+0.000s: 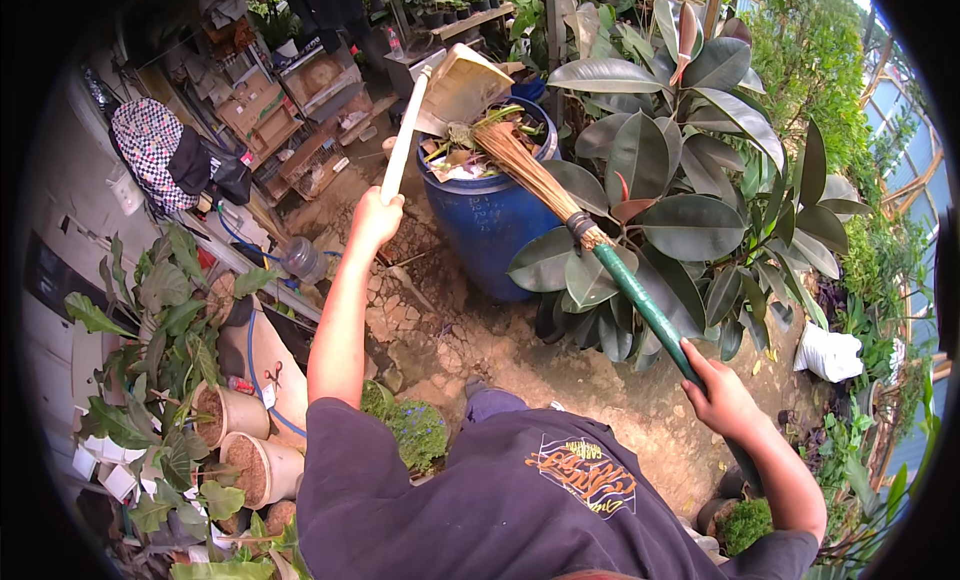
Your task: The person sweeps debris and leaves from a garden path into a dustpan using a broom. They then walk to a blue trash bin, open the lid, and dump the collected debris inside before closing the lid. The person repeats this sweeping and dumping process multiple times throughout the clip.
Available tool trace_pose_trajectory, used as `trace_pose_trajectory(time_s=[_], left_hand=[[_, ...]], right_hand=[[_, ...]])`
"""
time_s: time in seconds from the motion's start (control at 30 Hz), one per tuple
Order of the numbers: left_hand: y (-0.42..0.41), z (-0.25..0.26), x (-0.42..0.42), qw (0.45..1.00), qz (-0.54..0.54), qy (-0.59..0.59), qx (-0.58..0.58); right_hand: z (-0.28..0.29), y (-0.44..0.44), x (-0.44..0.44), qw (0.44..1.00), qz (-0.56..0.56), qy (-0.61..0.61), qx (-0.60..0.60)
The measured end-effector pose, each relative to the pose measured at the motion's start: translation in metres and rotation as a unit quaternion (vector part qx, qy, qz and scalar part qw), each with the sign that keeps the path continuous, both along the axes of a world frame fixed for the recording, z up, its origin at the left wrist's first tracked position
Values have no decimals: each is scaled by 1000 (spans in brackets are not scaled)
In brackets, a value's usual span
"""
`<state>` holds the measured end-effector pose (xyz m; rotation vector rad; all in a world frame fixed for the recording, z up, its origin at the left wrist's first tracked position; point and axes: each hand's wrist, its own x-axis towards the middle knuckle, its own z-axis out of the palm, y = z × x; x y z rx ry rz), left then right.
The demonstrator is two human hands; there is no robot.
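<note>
My left hand (379, 216) grips the pale handle of a long-handled dustpan (465, 84), whose pan is tilted over the rim of a blue plastic drum (480, 223). Plant scraps and other waste (465, 156) fill the drum near its top. In my right hand (716, 388) is the green handle of a stick broom (536, 167). The broom's bristle tips touch or lie just above the scraps, beside the pan. What the pan holds cannot be seen.
A large rubber plant (645, 175) stands right of the drum, its leaves under the broom. Potted plants (255, 467) and a blue hose (255, 355) are at the left. Shelves with boxes (259, 114) stand behind. A white sack (827, 353) lies at the right on cracked ground.
</note>
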<state>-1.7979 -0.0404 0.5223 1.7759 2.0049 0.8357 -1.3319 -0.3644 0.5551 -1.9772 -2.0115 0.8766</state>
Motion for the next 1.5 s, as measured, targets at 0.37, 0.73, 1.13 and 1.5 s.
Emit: trace_pose_trajectory(time_s=[0.37, 0.73, 1.13, 1.5], left_hand=[[-47, 34, -33, 997, -20, 23, 77], [-26, 45, -51, 987, -104, 120, -28], [61, 57, -109, 988, -152, 34, 18], [76, 107, -154, 981, -192, -9, 0]], right_hand=[[90, 132, 31, 959, 64, -256, -103], [190, 209, -40, 889, -27, -405, -212], [207, 204, -85, 914, -48, -399, -53], [218, 200, -180, 867, -93, -440, -214]])
